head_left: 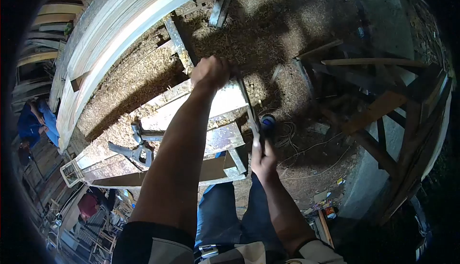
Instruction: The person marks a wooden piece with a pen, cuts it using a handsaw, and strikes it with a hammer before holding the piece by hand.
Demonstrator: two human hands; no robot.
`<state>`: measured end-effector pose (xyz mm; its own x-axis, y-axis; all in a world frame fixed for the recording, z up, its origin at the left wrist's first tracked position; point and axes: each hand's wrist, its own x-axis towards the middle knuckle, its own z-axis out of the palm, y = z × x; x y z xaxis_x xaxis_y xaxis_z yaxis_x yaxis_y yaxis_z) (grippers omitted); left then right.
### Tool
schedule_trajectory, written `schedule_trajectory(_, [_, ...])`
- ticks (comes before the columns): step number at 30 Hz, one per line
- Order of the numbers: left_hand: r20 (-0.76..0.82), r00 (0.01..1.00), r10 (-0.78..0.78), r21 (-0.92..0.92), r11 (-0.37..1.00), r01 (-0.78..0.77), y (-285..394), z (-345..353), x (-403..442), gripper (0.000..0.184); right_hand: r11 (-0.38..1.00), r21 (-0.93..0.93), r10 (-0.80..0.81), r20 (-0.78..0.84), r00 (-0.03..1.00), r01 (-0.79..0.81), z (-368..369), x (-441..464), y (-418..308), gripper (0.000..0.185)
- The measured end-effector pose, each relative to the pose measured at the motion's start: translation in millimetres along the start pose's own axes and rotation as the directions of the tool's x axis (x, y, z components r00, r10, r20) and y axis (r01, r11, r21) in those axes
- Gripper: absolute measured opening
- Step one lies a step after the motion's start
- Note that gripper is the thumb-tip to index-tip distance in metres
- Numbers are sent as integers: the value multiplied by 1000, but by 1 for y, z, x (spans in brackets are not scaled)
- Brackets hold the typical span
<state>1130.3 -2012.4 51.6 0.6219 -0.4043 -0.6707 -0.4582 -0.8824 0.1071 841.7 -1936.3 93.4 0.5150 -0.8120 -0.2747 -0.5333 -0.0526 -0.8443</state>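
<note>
Head view, left hand: the left hand (pixel 211 72) is at the far end of the long narrow dark strip-like tool (pixel 251 115), above the brightly lit pale wooden board (pixel 230 96); its fingers are curled, but what they grip is hidden, so I cannot tell.
Right hand: the right hand (pixel 263 161) has its fingers closed around the near end of the tool.
Strip-like tool: slants between the hands, beside the board's right end.
Bench: the board lies on a shaving-strewn wooden bench (pixel 225 138); left of the left forearm rests a dark grey metal tool with a blade-like arm (pixel 125 149).
Ground: a blue-and-white round object (pixel 267 121) sits just right of the strip-like tool, near loose pale cord (pixel 290 137).
Upper left: a curved stack of pale planks (pixel 120 20).
Left edge: a person in blue clothing (pixel 45 120).
</note>
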Motion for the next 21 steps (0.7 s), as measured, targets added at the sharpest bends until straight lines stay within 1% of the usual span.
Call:
schedule_trajectory(1, [0,999,-39,-22,999,39,3,-5,-3,52,1000,1,-29,-32,999,29,-3,21,-28,17])
schedule_trajectory(2, [-3,999,-44,-20,999,44,3,-6,-4,52,1000,6,-31,-28,999,31,-2,23,-29,17])
schedule_trajectory(4, [19,999,-39,-17,999,39,4,-7,-6,51,997,7,-73,-77,994,74,-3,20,-31,20])
schedule_trajectory(5, [12,1000,-29,-12,1000,29,4,-8,-3,51,999,28,-38,-45,998,40,-5,1,-13,22])
schedule_trajectory(7, [22,1000,-16,-19,1000,17,3,-5,-1,50,976,25,-211,-104,972,214,-13,6,-18,24])
schedule_trajectory(8, [30,999,-19,-18,1000,19,1,0,-1,50,990,44,-133,-57,990,135,-16,0,-21,24])
schedule_trajectory(10, [17,999,-33,-47,998,34,3,-5,-5,49,988,-62,-145,-21,989,144,-10,25,-27,24])
schedule_trajectory(11, [-9,999,-41,-25,999,41,-2,3,3,51,998,16,-56,-8,998,56,-4,39,-34,21])
schedule_trajectory(12, [-8,999,-47,-23,999,46,-2,3,1,51,998,20,-55,-4,998,55,-5,35,-31,21])
schedule_trajectory(14, [23,1000,-19,-5,1000,20,0,-2,1,52,992,-8,-122,-51,991,122,-11,24,-22,22])
schedule_trajectory(15, [22,1000,-18,-3,1000,18,1,-5,1,52,995,77,-66,15,998,65,-18,7,-12,23])
schedule_trajectory(17, [-5,999,-34,-32,999,34,1,-1,0,52,961,-47,-276,-54,960,274,-17,3,3,24])
schedule_trajectory(19, [2,1000,-19,-15,1000,19,-2,4,4,52,990,0,-139,-42,989,139,-10,14,-17,23])
schedule_trajectory(20, [-4,1000,-7,-2,1000,7,-4,5,5,52,994,77,-73,-41,996,76,-3,27,-25,22])
schedule_trajectory(21, [-10,1000,-21,-18,1000,21,0,0,-2,52,997,59,-46,-50,998,49,1,38,-30,21])
